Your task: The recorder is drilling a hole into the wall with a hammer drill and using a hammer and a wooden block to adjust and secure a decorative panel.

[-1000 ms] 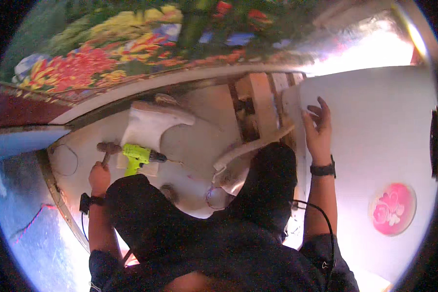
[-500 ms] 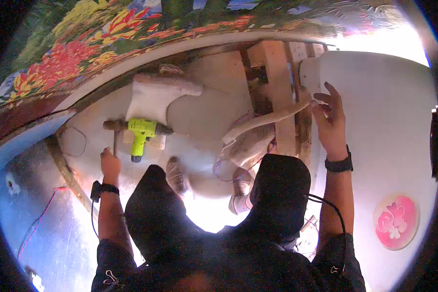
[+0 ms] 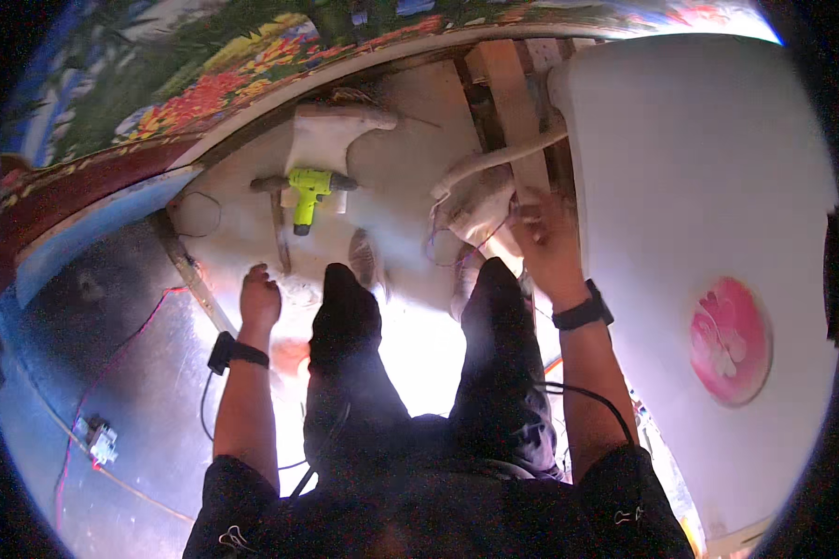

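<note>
My left hand is just below the handle end of a hammer, apart from it. Its fingers are curled in, and I see nothing in them. The hammer lies on the floor beside a lime-green cordless drill. Part of the drill rests over a pale board piece. My right hand hangs over the wooden slats with its fingers loosely apart and slightly blurred. Left of it are a long curved wooden piece and a broad pale wooden piece.
A large white panel with a pink flower disc stands at my right. A dark blue surface with a red cord lies left. Wooden slats and a flower-printed cover are at the back. A thin cable loop lies left.
The view has shifted, so the floor things sit higher and the drill further right. My left hand has come away from the hammer handle. My right hand has left the curved piece's end and moved nearer.
</note>
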`<state>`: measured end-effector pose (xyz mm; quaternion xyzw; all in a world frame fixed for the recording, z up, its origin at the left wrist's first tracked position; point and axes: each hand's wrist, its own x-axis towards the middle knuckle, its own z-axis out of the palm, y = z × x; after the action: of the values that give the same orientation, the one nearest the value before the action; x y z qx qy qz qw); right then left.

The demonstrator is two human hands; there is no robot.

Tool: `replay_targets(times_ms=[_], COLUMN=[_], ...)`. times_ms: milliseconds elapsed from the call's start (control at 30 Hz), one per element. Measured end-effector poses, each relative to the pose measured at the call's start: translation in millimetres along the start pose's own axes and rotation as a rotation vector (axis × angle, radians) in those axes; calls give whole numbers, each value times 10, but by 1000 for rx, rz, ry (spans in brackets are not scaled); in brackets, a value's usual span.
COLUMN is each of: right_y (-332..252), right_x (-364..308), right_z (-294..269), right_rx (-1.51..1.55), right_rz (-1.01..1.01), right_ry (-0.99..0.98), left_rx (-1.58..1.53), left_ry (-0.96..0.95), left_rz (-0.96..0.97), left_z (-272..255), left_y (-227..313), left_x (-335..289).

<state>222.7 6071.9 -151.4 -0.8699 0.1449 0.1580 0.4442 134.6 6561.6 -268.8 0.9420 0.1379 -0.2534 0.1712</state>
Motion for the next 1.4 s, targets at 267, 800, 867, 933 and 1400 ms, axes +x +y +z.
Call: replay_targets(times_ms=[267,800,867,933,1400], right_y=[-154,94,103,127,324], right_x=[-1367,-3475,-3626,-3759,-5219], right_z=[-209,-431,-425,-467,-670], right_rx=[5,292,314,368,551], right_rz=[300,685,689,662,933], right_ry=[-126,32,29,58,476], left_rx=[-14,-21,20,65,338], left_ry=[-144,-247,-258,-277,-441], left_rz=[39,240,252,268,776], left_z=[-628,-1803,-1835,-1848,-1626], left_y=[722,1556,1621,1747,3080], left_x=[-1083,-1466,-1572,-1684,-1984])
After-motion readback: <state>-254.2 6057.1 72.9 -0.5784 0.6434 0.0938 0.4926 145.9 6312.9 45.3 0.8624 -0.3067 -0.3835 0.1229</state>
